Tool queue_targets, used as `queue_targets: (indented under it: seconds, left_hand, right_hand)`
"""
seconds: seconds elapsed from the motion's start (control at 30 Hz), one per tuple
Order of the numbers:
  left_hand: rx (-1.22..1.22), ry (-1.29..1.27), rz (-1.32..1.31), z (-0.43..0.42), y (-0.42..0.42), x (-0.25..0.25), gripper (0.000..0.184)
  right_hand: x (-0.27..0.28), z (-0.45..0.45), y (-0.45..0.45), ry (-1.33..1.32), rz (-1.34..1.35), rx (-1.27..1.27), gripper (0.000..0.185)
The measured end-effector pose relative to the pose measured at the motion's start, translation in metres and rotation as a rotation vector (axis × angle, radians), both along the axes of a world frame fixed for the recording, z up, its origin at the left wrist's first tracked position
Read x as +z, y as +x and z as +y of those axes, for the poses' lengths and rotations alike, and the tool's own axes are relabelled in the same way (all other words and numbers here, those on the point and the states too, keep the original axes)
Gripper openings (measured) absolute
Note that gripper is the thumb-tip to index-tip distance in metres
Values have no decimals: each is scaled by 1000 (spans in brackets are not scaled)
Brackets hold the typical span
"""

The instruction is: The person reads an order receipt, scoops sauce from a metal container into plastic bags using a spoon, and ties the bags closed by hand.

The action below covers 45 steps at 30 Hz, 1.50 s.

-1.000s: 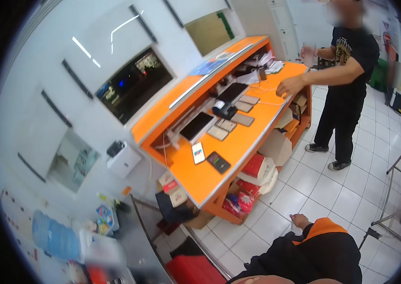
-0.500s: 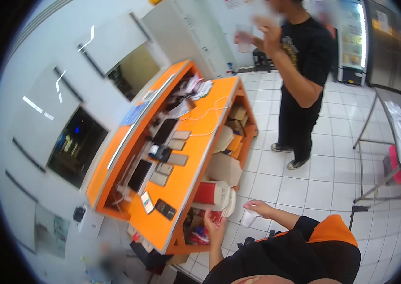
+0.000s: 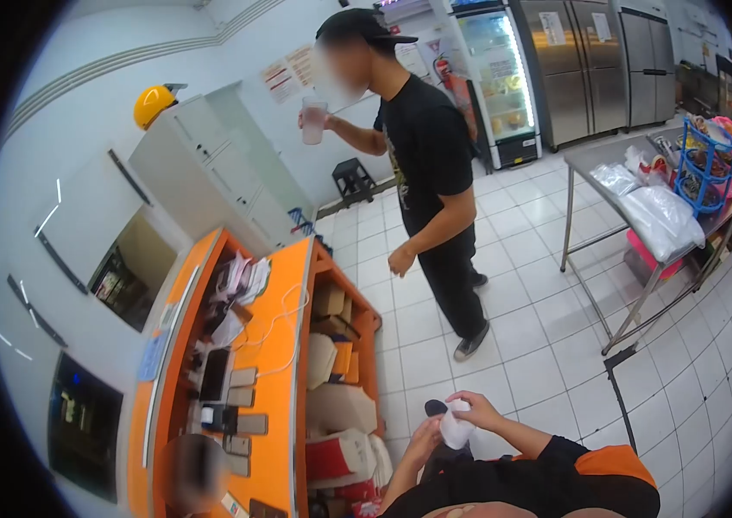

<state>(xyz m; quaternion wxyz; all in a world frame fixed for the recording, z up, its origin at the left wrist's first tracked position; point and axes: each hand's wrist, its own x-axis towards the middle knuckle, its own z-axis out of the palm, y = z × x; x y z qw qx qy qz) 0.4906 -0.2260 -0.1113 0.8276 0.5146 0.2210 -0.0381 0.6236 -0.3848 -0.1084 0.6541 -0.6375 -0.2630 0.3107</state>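
Note:
Low in front of my body, my right hand (image 3: 480, 414) pinches a small white crumpled piece (image 3: 456, 429), thin like tissue or plastic; its exact kind is unclear. My left hand (image 3: 419, 444) is closed at the near left edge of the same white piece, fingers bent against it. Both hands are close together over the tiled floor. A dark shoe tip (image 3: 435, 407) shows just beyond them.
An orange counter (image 3: 275, 345) on my left bears several phones (image 3: 252, 424) and cables. Ahead stands a person in black (image 3: 435, 155) raising a cup (image 3: 313, 123). A metal table (image 3: 590, 157) with plastic bags (image 3: 661, 220) is at the right; fridges (image 3: 495, 82) line the back.
My view has swung right. My left hand, open and apart before, has come to the white piece in my right hand. The other person has lowered one hand.

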Motion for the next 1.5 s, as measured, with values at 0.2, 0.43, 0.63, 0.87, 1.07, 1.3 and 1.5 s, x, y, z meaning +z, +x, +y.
queue_targets:
  seconds: [0.2,0.43,0.63,0.87,1.07,1.3,1.5]
  left_hand:
    - [-303,-40,47,61,89,-27,45]
    - [-773,-580,175,95,261,76,38]
    - [-860,111,53,105,426,-12,31]
    - [-622,229,-106,-15,587,-37,27]
    - [-541,-62,-103,-126,680,-14,34]
    - [-351,-84,-233,-132,888,34,33]
    - [71,-26,-299,-98,996,84,30]
  right_hand:
    - [-38,35,78,-128,-330,-150,19]
    - [-52,71,192,-317,-556,-97,21]
    - [-35,72,283,-281,-340,-358,80]
    - [-8,1,338,-233,-143,-721,49]
    - [-41,-59,450,78,-71,-1117,56]
    - [-46,-109,616,-82,172,-697,33]
    - [-4,-110,747,-150,21,-376,39]
